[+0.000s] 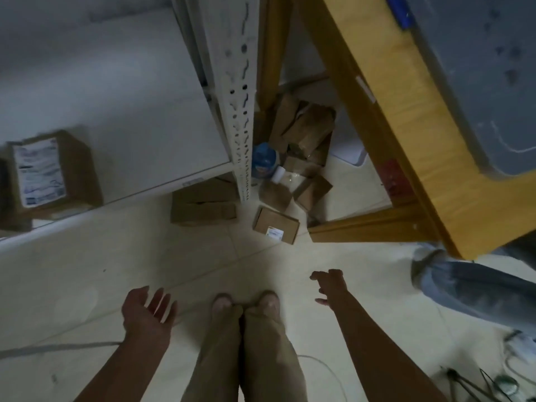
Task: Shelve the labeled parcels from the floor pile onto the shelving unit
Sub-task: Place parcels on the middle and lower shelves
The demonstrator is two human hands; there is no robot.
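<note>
- Our left hand [148,310] hangs open with the palm turned up and the fingers straight. It holds nothing.
- Our right hand [330,285] is empty too, its fingers loosely spread and a little bent, stretched forward over the bare floor.
- We judge that we are between parcels. One labeled box [49,172] already stands on the shelf board [130,126], up and to the left of the left hand and well apart from it, and both hands are free for the next pick.
- The floor pile [304,132] lies ahead of the right hand and well beyond it. Its brown boxes are tumbled between the white upright of the shelving unit [237,82] and the wooden table [406,158], with a blue bottle [262,158] among them.
- The nearest piece is a small parcel [275,224] lying flat with a white label on top, ahead of the right hand and slightly to its left, not touching it. The print is too blurred to read.
- A flat carton [203,204] sits ahead of the left hand, partly under the bottom shelf.
- The next move calls for bending down, reaching the right hand forward to the small parcel and taking it by two opposite edges. We would then carry it across to the bare board to the right of the labeled box.
- Another person's leg [470,288] in jeans is near the right hand's outer side, so we should keep the reach straight ahead.
</note>
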